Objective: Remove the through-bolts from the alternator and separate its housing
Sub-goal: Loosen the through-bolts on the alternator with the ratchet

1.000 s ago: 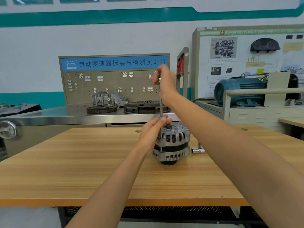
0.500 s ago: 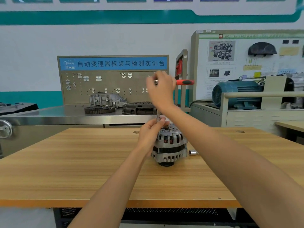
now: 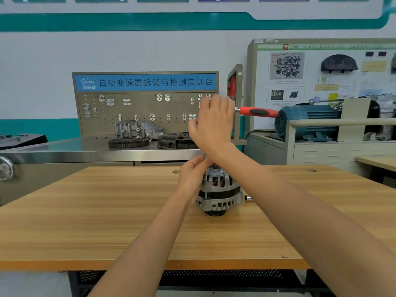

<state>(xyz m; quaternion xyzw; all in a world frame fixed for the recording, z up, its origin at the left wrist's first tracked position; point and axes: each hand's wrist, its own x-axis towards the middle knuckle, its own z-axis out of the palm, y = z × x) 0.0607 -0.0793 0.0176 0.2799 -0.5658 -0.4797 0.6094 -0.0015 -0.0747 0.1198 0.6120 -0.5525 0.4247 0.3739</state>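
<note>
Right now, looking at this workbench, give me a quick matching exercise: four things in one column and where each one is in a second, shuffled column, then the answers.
Things:
1. alternator
2. ratchet handle
3. loose socket
4. ring gear

Places:
A. lying on the wooden table just right of the alternator
B. on the steel bench behind, under the blue sign
C. sticking out rightward from the raised right hand
D. standing on the wooden table, with the left hand at its top

Pairs: 1-D, 2-C, 3-A, 4-B
</note>
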